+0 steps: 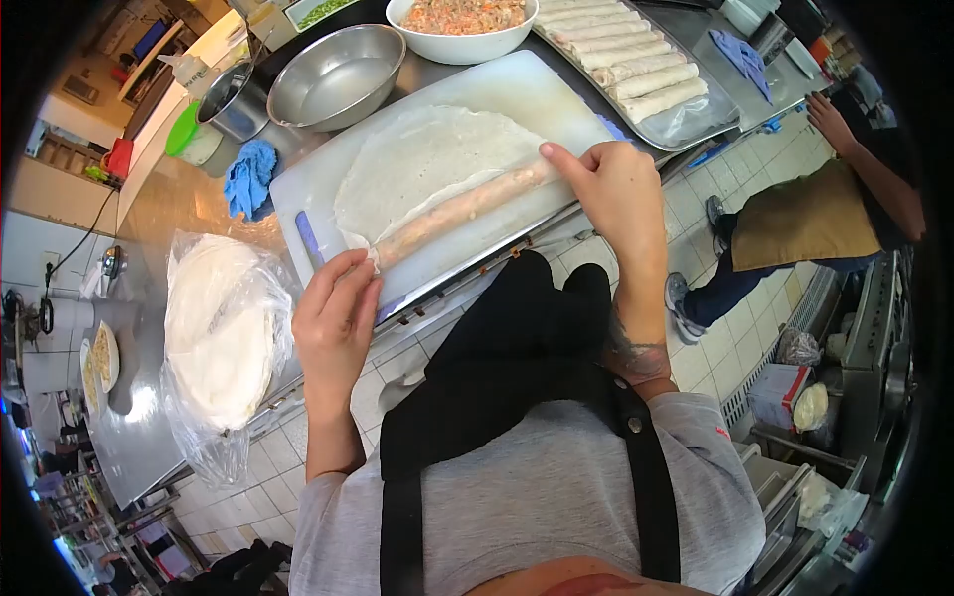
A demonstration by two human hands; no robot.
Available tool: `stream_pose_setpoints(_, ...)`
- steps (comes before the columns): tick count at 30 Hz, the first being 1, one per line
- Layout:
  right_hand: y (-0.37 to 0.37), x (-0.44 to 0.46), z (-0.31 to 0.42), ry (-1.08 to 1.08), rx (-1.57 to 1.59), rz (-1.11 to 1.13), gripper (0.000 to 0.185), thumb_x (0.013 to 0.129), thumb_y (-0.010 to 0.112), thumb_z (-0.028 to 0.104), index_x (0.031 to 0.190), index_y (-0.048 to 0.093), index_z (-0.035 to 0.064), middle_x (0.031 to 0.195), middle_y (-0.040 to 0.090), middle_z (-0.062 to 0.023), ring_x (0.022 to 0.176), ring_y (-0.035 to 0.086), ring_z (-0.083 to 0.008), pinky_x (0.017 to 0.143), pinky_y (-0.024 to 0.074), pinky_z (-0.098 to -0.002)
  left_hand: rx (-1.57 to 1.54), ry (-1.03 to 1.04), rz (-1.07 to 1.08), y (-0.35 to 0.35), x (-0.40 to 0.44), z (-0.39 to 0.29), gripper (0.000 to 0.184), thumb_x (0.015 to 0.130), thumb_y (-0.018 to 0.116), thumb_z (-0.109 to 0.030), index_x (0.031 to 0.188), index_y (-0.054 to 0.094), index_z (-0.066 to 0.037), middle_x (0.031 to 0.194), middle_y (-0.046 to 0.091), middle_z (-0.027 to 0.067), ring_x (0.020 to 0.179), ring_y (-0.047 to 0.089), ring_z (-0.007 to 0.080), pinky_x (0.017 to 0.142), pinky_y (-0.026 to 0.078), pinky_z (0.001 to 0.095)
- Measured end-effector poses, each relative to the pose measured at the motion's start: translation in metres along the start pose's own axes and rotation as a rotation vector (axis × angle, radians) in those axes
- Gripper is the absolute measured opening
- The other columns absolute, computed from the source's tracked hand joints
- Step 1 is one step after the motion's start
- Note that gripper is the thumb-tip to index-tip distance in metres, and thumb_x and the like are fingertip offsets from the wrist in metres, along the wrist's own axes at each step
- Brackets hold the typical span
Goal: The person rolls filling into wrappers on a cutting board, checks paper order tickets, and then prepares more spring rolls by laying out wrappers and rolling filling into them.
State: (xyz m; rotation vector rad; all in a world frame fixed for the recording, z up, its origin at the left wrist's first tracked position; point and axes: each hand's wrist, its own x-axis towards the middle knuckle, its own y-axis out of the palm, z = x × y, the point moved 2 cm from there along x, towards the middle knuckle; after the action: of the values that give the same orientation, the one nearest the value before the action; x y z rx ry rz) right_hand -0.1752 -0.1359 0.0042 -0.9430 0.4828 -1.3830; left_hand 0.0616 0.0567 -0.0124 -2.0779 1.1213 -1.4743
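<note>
A thin round wrapper (pixel 427 149) lies on the white cutting board (pixel 527 84). Along its near edge runs a long roll of filling (pixel 462 214), covered by a fold of the wrapper. My left hand (pixel 336 310) pinches the roll's left end, thumb and fingers together. At the other end, my right hand (pixel 608 184) has its thumb at the tip of the roll, with the fingers curled and partly hidden behind the hand.
Behind the board stand a steel bowl (pixel 338 79) and a white bowl of filling (pixel 462 18). A tray (pixel 686 124) holds several finished rolls. Bagged wrappers (pixel 224 328) and a blue cloth (pixel 248 179) lie left. A co-worker (pixel 810 214) stands at right.
</note>
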Motion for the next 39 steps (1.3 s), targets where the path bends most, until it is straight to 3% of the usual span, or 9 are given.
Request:
stream_pose_setpoints(3,0.005,0.003,-0.001,-0.053,0.006,-0.044,0.048,0.082,0.073,0.039,0.066,0.066,-0.0060,0.051,0.057,-0.0147,0.047,0.058,-0.0232,0.052,0.0463,-0.0350,-0.009,0.002,-0.005,0.000,-0.001,0.000,0.022,0.075,0.075,0.003,0.096,0.070,-0.001,0.105,0.069,0.0109,0.086,0.069,0.0255,0.071,0.055,0.0323)
stream_pose_setpoints(6,0.008,0.000,-0.001,-0.002,0.167,-0.027,0.032,0.080,0.073,0.028,0.073,0.069,-0.0036,0.065,0.066,-0.0195,0.064,0.068,-0.0314,0.063,0.0531,-0.0373,-0.020,-0.012,-0.007,0.000,0.000,0.000,0.022,0.075,0.075,0.004,0.095,0.070,-0.001,0.105,0.069,0.0110,0.085,0.068,0.0257,0.071,0.055,0.0324)
stream_pose_setpoints(9,0.007,-0.009,0.004,0.073,0.341,-0.031,0.022,0.082,0.071,0.019,0.079,0.069,-0.0029,0.067,0.068,-0.0170,0.064,0.069,-0.0249,0.063,0.0526,-0.0328,-0.032,-0.037,-0.004,-0.001,0.000,-0.002,0.021,0.075,0.075,0.004,0.095,0.070,0.000,0.105,0.069,0.0111,0.085,0.068,0.0262,0.071,0.055,0.0325)
stream_pose_setpoints(12,0.011,-0.015,0.004,-0.009,0.418,-0.108,0.017,0.083,0.070,0.013,0.084,0.068,-0.0038,0.069,0.068,-0.0159,0.062,0.068,-0.0202,0.061,0.0516,-0.0313,-0.032,-0.041,-0.004,-0.001,0.001,-0.003,0.021,0.075,0.074,0.004,0.095,0.069,0.000,0.105,0.068,0.0117,0.086,0.069,0.0270,0.071,0.055,0.0328)
stream_pose_setpoints(15,0.008,-0.015,0.007,-0.016,0.367,-0.070,0.015,0.082,0.071,0.011,0.085,0.065,-0.0028,0.074,0.070,-0.0152,0.062,0.068,-0.0227,0.060,0.0515,-0.0324,-0.029,-0.031,0.000,-0.001,0.002,-0.004,0.020,0.076,0.074,0.005,0.095,0.069,0.001,0.105,0.068,0.0123,0.086,0.069,0.0277,0.071,0.055,0.0330)
stream_pose_setpoints(21,0.022,-0.016,0.009,-0.294,0.334,-0.161,0.008,0.084,0.066,0.003,0.086,0.058,0.0000,0.091,0.072,-0.0132,0.067,0.068,-0.0288,0.062,0.0526,-0.0329,-0.044,-0.029,-0.006,-0.002,0.002,-0.003,0.021,0.075,0.074,0.005,0.095,0.068,0.001,0.104,0.068,0.0122,0.088,0.068,0.0283,0.071,0.055,0.0337)
stream_pose_setpoints(27,0.025,-0.022,-0.006,-0.569,0.366,-0.135,0.006,0.086,0.063,-0.003,0.090,0.060,0.0000,0.105,0.071,-0.0143,0.081,0.069,-0.0295,0.070,0.0549,-0.0323,-0.032,-0.023,0.002,-0.001,0.001,-0.002,0.021,0.075,0.074,0.005,0.095,0.068,0.001,0.104,0.068,0.0119,0.088,0.068,0.0283,0.071,0.056,0.0339)
stream_pose_setpoints(39,-0.002,0.029,-0.013,-0.905,0.365,0.394,0.010,0.082,0.069,0.001,0.090,0.063,0.0001,0.105,0.071,-0.0107,0.084,0.069,-0.0272,0.074,0.0551,-0.0324,0.013,0.045,0.067,-0.004,0.011,-0.001,0.023,0.073,0.073,0.005,0.094,0.066,0.000,0.102,0.067,0.0113,0.083,0.067,0.0291,0.068,0.055,0.0343)
